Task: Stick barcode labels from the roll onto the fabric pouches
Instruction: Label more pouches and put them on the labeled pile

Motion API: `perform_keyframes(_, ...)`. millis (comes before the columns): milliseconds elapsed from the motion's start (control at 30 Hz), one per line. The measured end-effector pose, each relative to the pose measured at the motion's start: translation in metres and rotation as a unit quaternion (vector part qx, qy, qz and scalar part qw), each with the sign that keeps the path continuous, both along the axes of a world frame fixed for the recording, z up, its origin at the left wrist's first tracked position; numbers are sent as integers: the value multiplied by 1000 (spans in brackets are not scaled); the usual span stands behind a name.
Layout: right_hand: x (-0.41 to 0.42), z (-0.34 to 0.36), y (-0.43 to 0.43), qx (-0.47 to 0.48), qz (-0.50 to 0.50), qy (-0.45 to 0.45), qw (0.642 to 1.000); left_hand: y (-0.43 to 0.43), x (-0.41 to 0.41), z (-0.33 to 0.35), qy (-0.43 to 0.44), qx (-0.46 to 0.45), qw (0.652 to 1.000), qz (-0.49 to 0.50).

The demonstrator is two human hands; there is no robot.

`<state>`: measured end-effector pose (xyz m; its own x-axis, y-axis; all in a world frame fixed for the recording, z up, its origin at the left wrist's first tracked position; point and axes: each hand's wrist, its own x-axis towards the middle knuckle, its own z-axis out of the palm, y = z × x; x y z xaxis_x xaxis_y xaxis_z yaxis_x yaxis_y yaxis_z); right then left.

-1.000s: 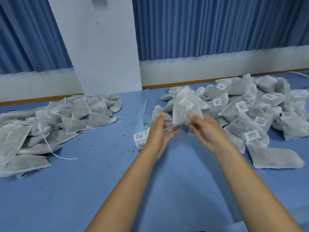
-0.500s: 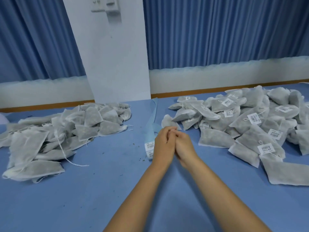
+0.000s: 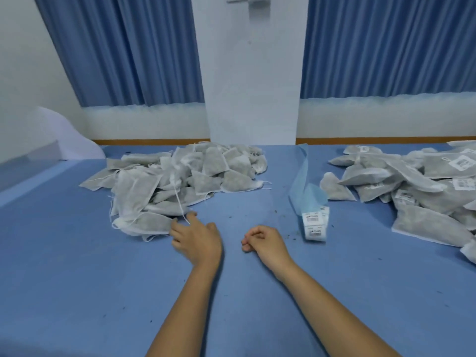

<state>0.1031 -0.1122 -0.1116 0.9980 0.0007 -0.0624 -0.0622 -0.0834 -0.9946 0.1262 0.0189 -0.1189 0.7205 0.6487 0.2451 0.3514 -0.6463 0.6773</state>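
A heap of unlabelled grey-white fabric pouches (image 3: 180, 181) lies on the left of the blue table (image 3: 77, 279). My left hand (image 3: 197, 239) reaches toward it, fingers spread, fingertips at the edge of the nearest pouch (image 3: 144, 224), holding nothing. My right hand (image 3: 266, 242) rests on the table in the middle with loosely curled, empty fingers. The strip of barcode labels (image 3: 314, 224) on blue backing lies just right of it. On the right sits a pile of labelled pouches (image 3: 417, 186).
A white pillar (image 3: 252, 99) and blue curtains (image 3: 134, 52) stand behind the table's far edge. A white object (image 3: 69, 135) sits at the far left corner. Small dark crumbs dot the table between the piles.
The right hand let a labelled pouch go onto the right pile. Both hands came together, then parted; the left hand has moved to the unlabelled heap. The view has swung left.
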Motion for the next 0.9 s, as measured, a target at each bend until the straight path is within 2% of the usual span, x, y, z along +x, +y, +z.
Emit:
perform_keyframes(100, 2, -2, 3, -42, -6, -12, 999, 22, 13, -8, 47, 4, 999, -11)
perform_keyframes(233, 4, 0, 1, -34, 6, -3, 999, 19, 19, -3, -80, -92, 983, -135)
perform_keyframes(333, 4, 11, -3, -76, -31, -44, 996, -6, 9, 7, -158, -53, 952, -256)
perform_keyframes(367, 5, 17, -6, -42, -45, -46, 997, -16, 3, 12, -183, -28, 931, -316)
perform_keyframes(433, 7, 31, -12, 144, -43, 1, 989, -34, -10, 19, -225, 50, 871, -434)
perform_keyframes(500, 10, 42, -23, 311, 9, 78, 947, -47, -20, 24, -265, 123, 822, -490)
perform_keyframes(533, 9, 47, -29, 329, 46, 118, 936, -53, -22, 25, -284, 140, 808, -496)
perform_keyframes(567, 7, 51, -35, 314, 81, 140, 936, -58, -24, 26, -305, 148, 800, -494)
perform_keyframes(633, 5, 58, -47, 278, 107, 119, 947, -67, -24, 26, -344, 134, 796, -480)
perform_keyframes(700, 0, 64, -59, 236, 109, 64, 963, -73, -22, 26, -364, 62, 806, -463)
perform_keyframes(733, -3, 65, -66, 175, 111, 34, 978, -74, -21, 25, -366, 15, 813, -452)
perform_keyframes(767, -7, 66, -72, 90, 109, 1, 990, -75, -19, 25, -359, -21, 820, -446)
perform_keyframes(833, -9, 64, -86, -46, 101, -73, 991, -78, -14, 24, -301, -48, 829, -469)
perform_keyframes(900, -9, 67, -99, -72, 92, -123, 985, -85, -11, 23, -228, -34, 834, -501)
